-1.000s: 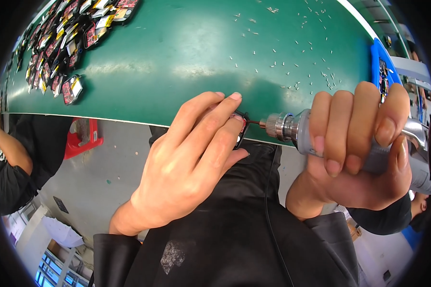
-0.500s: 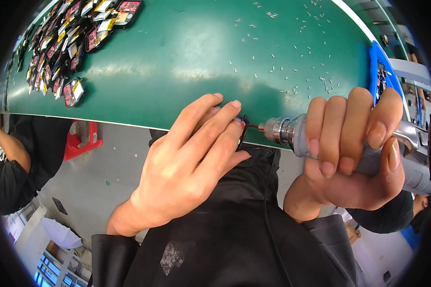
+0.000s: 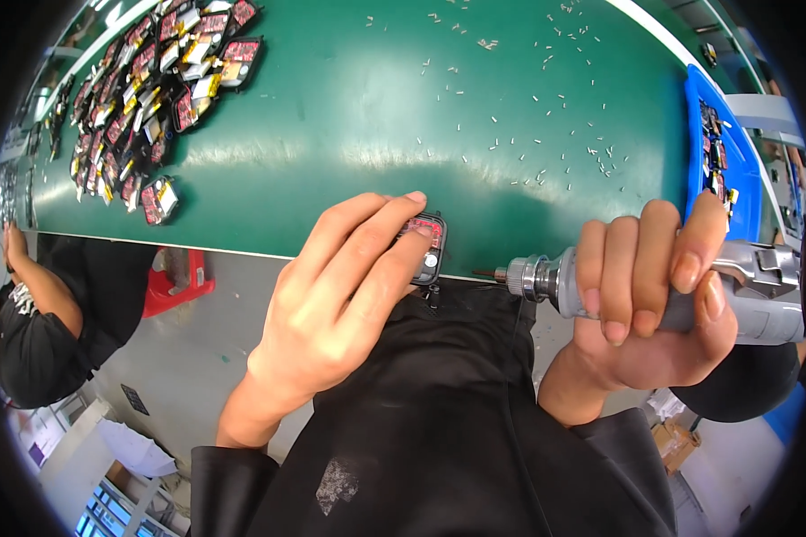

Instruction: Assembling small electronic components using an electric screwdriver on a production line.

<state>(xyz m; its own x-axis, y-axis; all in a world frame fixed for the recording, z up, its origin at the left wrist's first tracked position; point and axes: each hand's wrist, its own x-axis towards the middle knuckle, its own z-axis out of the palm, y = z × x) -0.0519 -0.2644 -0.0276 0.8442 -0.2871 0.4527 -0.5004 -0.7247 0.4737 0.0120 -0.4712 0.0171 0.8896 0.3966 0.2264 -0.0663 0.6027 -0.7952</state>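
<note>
My left hand (image 3: 327,286) is closed around a small black device casing (image 3: 432,255), steadying it at the table's near edge. A red circuit board shows inside the casing, with fingertips lying over part of it. A grey power screwdriver (image 3: 551,282) with a knurled metal collar is gripped in my right hand (image 3: 649,282). Its thin bit (image 3: 485,272) points left toward the casing, with a small gap between them. Whether a screw sits on the tip is too small to tell.
On the green table (image 3: 313,98), many similar casings (image 3: 143,98) are heaped at the far left. Small metal screws (image 3: 537,140) lie scattered right of the middle. A blue bin (image 3: 741,170) with parts stands at the right edge. Another person (image 3: 54,304) is at the left.
The screwdriver bit has come away from the casing's edge and sits lower in the picture. The casing has turned, so its open face with the red board now shows. The whole view has shifted slightly.
</note>
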